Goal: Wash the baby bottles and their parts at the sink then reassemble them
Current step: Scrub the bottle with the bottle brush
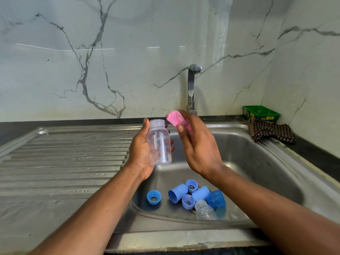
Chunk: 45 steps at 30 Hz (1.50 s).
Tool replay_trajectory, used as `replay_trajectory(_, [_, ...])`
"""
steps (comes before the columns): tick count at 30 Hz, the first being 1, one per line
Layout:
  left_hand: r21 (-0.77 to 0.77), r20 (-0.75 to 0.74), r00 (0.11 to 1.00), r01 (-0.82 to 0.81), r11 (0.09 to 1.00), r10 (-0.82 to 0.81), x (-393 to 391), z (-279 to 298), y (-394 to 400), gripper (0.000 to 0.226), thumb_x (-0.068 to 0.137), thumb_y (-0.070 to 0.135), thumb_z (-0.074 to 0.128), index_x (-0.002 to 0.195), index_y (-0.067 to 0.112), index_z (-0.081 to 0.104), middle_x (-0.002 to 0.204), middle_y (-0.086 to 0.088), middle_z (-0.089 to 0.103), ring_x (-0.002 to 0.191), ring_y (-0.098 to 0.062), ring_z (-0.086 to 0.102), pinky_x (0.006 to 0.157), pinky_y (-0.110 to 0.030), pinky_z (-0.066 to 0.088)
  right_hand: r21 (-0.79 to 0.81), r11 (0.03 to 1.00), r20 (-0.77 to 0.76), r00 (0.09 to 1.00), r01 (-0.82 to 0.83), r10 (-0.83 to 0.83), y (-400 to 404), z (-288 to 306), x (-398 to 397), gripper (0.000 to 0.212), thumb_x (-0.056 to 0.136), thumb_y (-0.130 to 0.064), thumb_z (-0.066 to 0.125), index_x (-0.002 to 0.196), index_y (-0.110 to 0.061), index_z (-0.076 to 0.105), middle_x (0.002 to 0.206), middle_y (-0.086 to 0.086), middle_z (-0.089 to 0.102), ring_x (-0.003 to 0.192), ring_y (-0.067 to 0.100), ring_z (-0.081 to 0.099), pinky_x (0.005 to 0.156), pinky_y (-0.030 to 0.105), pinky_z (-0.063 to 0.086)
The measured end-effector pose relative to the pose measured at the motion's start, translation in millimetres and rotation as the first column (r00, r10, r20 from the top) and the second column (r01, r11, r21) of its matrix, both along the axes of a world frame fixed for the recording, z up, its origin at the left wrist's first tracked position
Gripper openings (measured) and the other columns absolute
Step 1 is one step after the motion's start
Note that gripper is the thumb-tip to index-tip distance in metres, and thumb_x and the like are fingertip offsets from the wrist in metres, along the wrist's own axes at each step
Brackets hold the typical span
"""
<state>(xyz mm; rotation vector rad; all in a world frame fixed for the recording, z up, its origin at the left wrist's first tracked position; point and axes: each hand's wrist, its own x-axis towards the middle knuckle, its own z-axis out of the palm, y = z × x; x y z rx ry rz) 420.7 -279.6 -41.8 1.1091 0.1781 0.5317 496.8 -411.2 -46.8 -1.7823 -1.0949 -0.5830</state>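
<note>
My left hand (140,151) grips a clear, empty baby bottle (159,142) upright above the left edge of the sink basin (257,162), its threaded mouth uncapped. Beside the bottle's mouth, my right hand (198,144) holds a pink sponge (175,119) folded between thumb and fingers. Down in the basin lie several blue parts: a screw ring (154,197) alone at the left, two light blue caps (177,192), two more rings (191,185), a darker blue cap (216,198) and a second clear bottle (205,210) on its side.
A steel tap (192,89) stands behind the basin, no water running. The ribbed, wet drainboard (64,159) stretches to the left. A checked cloth (268,131) and a green box (261,112) sit on the dark counter at the back right, against the marble wall.
</note>
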Motion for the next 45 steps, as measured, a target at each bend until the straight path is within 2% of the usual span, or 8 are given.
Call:
replay_trajectory(4, [0.004,0.026,0.998,0.06,0.998,-0.06,1,-5,3,0.051,0.092,0.058,0.046,0.104,0.015,0.07,0.083,-0.007,0.068,0.07,-0.024,0.063,0.061,-0.032,0.052,-0.081,0.992,0.115,0.987,-0.101,0.11,2,2,-11,0.04,0.105,-0.033,0.042,0.145,-0.029,0.042,0.123,-0.006,0.055,0.103,0.017,0.059,0.081,0.043,0.053])
replay_trajectory(11, [0.11,0.024,0.999,0.025,0.994,-0.028,-4,1,4,0.056,0.091,0.061,0.047,0.098,0.01,0.07,0.079,-0.012,0.068,0.066,-0.024,0.065,0.062,-0.032,0.055,-0.035,0.994,-0.236,0.968,-0.099,0.088,6,5,3,0.03,0.102,-0.039,0.049,0.129,-0.03,0.058,0.113,-0.01,0.069,0.101,0.01,0.064,0.083,0.039,0.055])
replay_trajectory(17, [0.426,0.017,0.999,-0.04,0.904,0.036,0,-2,-1,0.083,0.034,0.064,0.091,0.098,0.02,0.063,0.088,0.003,0.072,0.079,-0.012,0.067,0.078,-0.038,0.056,0.066,0.933,-0.538,0.775,-0.354,0.332,-4,26,11,0.022,0.1,-0.007,0.054,0.118,-0.006,0.066,0.051,-0.014,0.055,0.042,0.0,0.045,0.039,0.014,0.034])
replay_trajectory(22, [0.663,-0.027,0.986,-0.106,0.741,0.166,1,-5,4,0.089,0.035,0.041,0.096,0.102,0.025,0.04,0.106,0.0,0.062,0.095,-0.006,0.065,0.084,-0.025,0.053,0.06,0.886,-0.703,0.611,-0.459,0.364,-18,41,17,0.017,0.099,-0.012,0.051,0.091,-0.008,0.066,0.058,0.007,0.053,0.034,0.012,0.035,0.035,0.013,0.017])
replay_trajectory(27, [0.783,-0.006,0.975,-0.135,0.608,0.224,1,-6,7,0.084,0.058,0.006,0.093,0.109,0.016,0.027,0.107,-0.001,0.049,0.092,-0.004,0.056,0.074,-0.007,0.045,-0.017,0.931,-0.716,0.654,-0.364,0.243,-32,49,26,0.028,0.098,-0.018,0.043,0.08,-0.004,0.06,0.047,0.0,0.051,0.032,0.012,0.032,0.037,0.014,0.013])
replay_trajectory(35, [0.905,-0.166,0.978,0.1,0.413,0.126,3,-16,-6,0.113,0.059,-0.002,0.081,0.13,0.045,0.007,0.096,-0.002,0.071,0.076,-0.024,0.071,0.07,-0.043,0.06,-0.187,0.862,-0.674,0.7,-0.47,0.235,-21,46,28,0.031,0.093,-0.017,0.05,0.088,0.013,0.058,0.049,0.011,0.043,0.034,0.018,0.034,0.036,0.016,0.021])
replay_trajectory(39, [0.912,-0.165,0.962,0.066,0.404,0.217,3,-14,4,0.112,0.056,0.002,0.081,0.133,0.043,0.01,0.081,-0.008,0.067,0.066,-0.028,0.068,0.06,-0.046,0.058,-0.307,0.827,-0.632,0.75,-0.471,0.192,-16,51,21,0.035,0.09,-0.014,0.051,0.093,0.02,0.058,0.046,0.01,0.043,0.033,0.019,0.034,0.037,0.017,0.025])
replay_trajectory(45, [0.847,-0.132,0.953,-0.035,0.531,0.272,6,-19,16,0.078,0.052,0.011,0.092,0.108,0.037,0.044,0.101,0.003,0.068,0.09,-0.017,0.068,0.077,-0.038,0.057,-0.237,0.913,-0.452,0.87,-0.332,0.199,-25,53,25,0.027,0.091,-0.014,0.058,0.084,0.01,0.067,0.058,0.011,0.052,0.039,0.011,0.04,0.039,0.019,0.033])
